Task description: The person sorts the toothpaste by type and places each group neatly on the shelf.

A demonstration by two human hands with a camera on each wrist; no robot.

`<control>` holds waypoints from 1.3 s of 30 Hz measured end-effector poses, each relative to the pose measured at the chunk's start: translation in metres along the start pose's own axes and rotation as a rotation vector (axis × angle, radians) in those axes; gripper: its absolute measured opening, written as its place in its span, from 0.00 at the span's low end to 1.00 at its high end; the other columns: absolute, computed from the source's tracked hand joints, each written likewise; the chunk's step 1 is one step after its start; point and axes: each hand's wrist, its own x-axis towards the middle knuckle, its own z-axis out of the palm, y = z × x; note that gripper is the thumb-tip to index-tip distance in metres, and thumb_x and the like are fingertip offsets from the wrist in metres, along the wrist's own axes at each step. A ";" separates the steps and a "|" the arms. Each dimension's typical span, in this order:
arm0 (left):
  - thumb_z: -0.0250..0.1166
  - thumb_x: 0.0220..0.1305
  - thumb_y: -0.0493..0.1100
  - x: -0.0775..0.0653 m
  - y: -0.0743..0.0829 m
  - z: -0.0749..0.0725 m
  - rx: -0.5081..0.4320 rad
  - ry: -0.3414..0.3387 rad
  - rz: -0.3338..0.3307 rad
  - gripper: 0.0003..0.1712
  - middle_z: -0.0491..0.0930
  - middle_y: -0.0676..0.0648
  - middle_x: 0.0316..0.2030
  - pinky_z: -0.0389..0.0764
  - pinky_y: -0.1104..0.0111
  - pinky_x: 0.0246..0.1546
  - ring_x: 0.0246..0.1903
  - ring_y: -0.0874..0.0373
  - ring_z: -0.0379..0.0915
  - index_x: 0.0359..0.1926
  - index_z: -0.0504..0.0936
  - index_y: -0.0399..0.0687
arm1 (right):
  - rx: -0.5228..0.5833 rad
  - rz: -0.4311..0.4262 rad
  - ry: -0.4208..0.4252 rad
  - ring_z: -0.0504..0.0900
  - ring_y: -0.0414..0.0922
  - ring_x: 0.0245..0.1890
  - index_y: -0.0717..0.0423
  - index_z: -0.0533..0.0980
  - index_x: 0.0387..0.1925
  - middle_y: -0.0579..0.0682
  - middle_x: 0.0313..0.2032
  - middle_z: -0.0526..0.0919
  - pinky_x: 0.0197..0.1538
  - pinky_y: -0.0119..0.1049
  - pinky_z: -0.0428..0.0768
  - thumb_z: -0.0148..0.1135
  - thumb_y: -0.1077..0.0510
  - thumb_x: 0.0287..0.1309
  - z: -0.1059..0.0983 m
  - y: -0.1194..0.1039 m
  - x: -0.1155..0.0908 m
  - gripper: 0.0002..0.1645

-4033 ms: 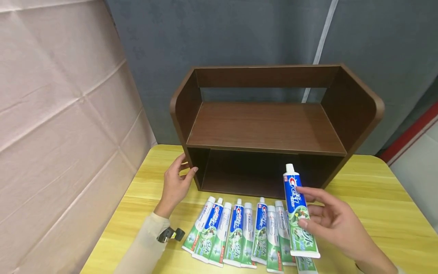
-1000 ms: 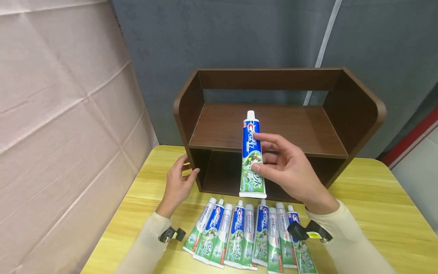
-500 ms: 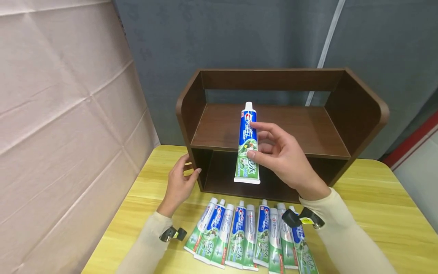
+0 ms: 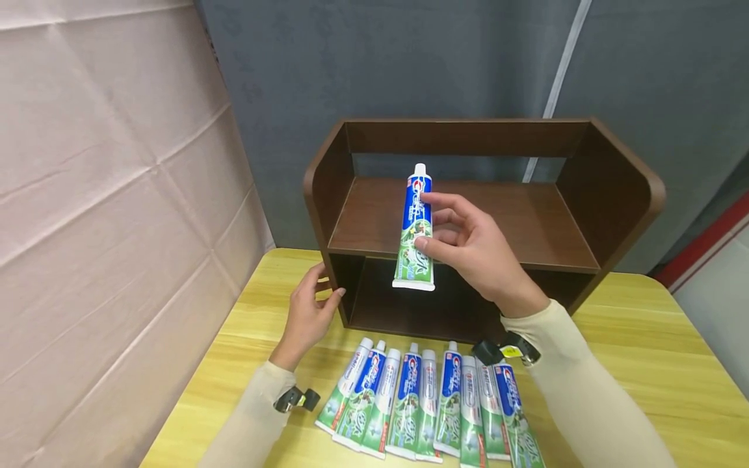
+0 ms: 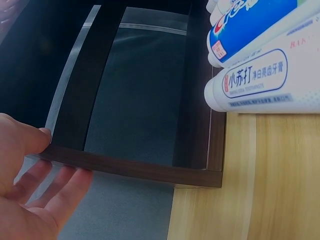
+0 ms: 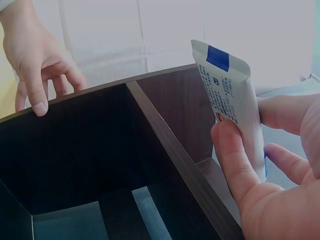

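My right hand pinches a blue and green toothpaste tube between thumb and fingers, cap upward. It is held in front of the upper board of a dark brown shelf. The right wrist view shows the tube's white printed back. At the shelf's left side panel, my left hand has its thumb on the front edge and its fingers behind the outer face; the left wrist view shows this panel between thumb and fingers. Several more toothpaste tubes lie in a row in front of the shelf.
A yellow wood-grain table bears the shelf and tubes. Behind hangs a grey curtain. Pale draped fabric stands at the left. The shelf has an upper board and a dark lower compartment.
The right hand has carried the tube from above the row's right end, leftward and up to the upper board, rising a little more in the last second. The left hand stays at the side panel.
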 end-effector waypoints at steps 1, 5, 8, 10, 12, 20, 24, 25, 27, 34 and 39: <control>0.71 0.70 0.37 0.000 0.000 0.000 0.003 -0.001 -0.001 0.31 0.81 0.41 0.59 0.93 0.53 0.43 0.53 0.41 0.86 0.71 0.73 0.51 | 0.007 0.002 -0.002 0.90 0.48 0.50 0.43 0.69 0.75 0.54 0.58 0.79 0.54 0.39 0.90 0.74 0.56 0.65 0.001 0.000 0.002 0.40; 0.71 0.70 0.37 -0.001 -0.002 0.001 0.009 0.002 0.005 0.31 0.81 0.41 0.59 0.93 0.52 0.43 0.52 0.41 0.86 0.71 0.73 0.50 | 0.017 0.017 -0.008 0.90 0.49 0.51 0.42 0.69 0.75 0.53 0.59 0.78 0.55 0.40 0.90 0.75 0.55 0.65 0.003 0.002 0.009 0.40; 0.71 0.70 0.36 -0.001 -0.003 0.002 0.009 0.004 0.016 0.32 0.81 0.40 0.60 0.93 0.51 0.43 0.52 0.40 0.86 0.72 0.73 0.50 | 0.006 0.028 -0.011 0.90 0.49 0.51 0.43 0.69 0.75 0.54 0.59 0.78 0.55 0.40 0.90 0.74 0.56 0.65 0.005 0.001 0.014 0.40; 0.71 0.70 0.36 -0.001 -0.004 0.003 0.010 0.004 0.024 0.33 0.81 0.40 0.60 0.93 0.51 0.43 0.52 0.40 0.86 0.72 0.72 0.50 | -0.006 0.034 -0.009 0.90 0.49 0.51 0.43 0.69 0.75 0.55 0.58 0.78 0.55 0.39 0.90 0.74 0.56 0.66 0.006 -0.001 0.017 0.39; 0.71 0.70 0.36 -0.001 -0.004 0.003 0.010 0.004 0.023 0.33 0.81 0.40 0.60 0.93 0.51 0.43 0.52 0.40 0.86 0.72 0.72 0.50 | -0.014 0.034 -0.012 0.89 0.49 0.51 0.44 0.69 0.75 0.56 0.58 0.78 0.55 0.39 0.90 0.73 0.57 0.66 0.007 -0.003 0.022 0.39; 0.71 0.70 0.36 0.001 -0.004 0.001 0.010 -0.004 0.003 0.32 0.81 0.41 0.60 0.92 0.51 0.44 0.53 0.41 0.86 0.72 0.72 0.51 | -0.012 0.029 -0.034 0.89 0.51 0.51 0.46 0.70 0.74 0.58 0.56 0.79 0.55 0.40 0.90 0.72 0.61 0.66 0.013 -0.008 0.044 0.38; 0.71 0.69 0.35 0.002 -0.004 0.001 0.008 -0.001 0.004 0.33 0.81 0.40 0.60 0.92 0.50 0.44 0.53 0.40 0.86 0.72 0.72 0.51 | -0.009 0.032 -0.040 0.90 0.51 0.50 0.46 0.71 0.73 0.60 0.54 0.80 0.55 0.41 0.91 0.73 0.61 0.65 0.018 -0.008 0.054 0.38; 0.72 0.69 0.35 0.002 -0.004 0.001 0.006 0.000 0.005 0.33 0.81 0.40 0.60 0.92 0.50 0.44 0.52 0.40 0.86 0.72 0.72 0.50 | -0.007 0.037 -0.042 0.90 0.52 0.49 0.46 0.71 0.73 0.60 0.54 0.80 0.55 0.42 0.91 0.73 0.62 0.65 0.019 -0.008 0.056 0.38; 0.72 0.69 0.35 0.001 -0.005 0.002 0.006 0.001 0.006 0.33 0.81 0.40 0.60 0.93 0.50 0.44 0.52 0.40 0.87 0.72 0.72 0.50 | -0.005 0.054 -0.045 0.90 0.51 0.49 0.46 0.71 0.73 0.60 0.54 0.80 0.54 0.43 0.91 0.73 0.62 0.64 0.021 -0.008 0.061 0.38; 0.72 0.69 0.37 0.001 -0.003 0.002 0.019 -0.006 0.014 0.33 0.81 0.40 0.60 0.93 0.52 0.43 0.52 0.41 0.87 0.72 0.72 0.50 | -0.002 0.109 -0.040 0.87 0.52 0.49 0.43 0.73 0.72 0.59 0.52 0.81 0.54 0.43 0.91 0.74 0.60 0.63 0.027 -0.009 0.075 0.38; 0.72 0.69 0.36 0.001 -0.004 0.003 0.019 -0.006 0.024 0.32 0.81 0.41 0.59 0.93 0.52 0.42 0.52 0.41 0.87 0.71 0.73 0.50 | -0.031 0.145 -0.044 0.87 0.53 0.49 0.42 0.72 0.73 0.57 0.53 0.81 0.54 0.44 0.91 0.75 0.58 0.62 0.031 -0.008 0.084 0.39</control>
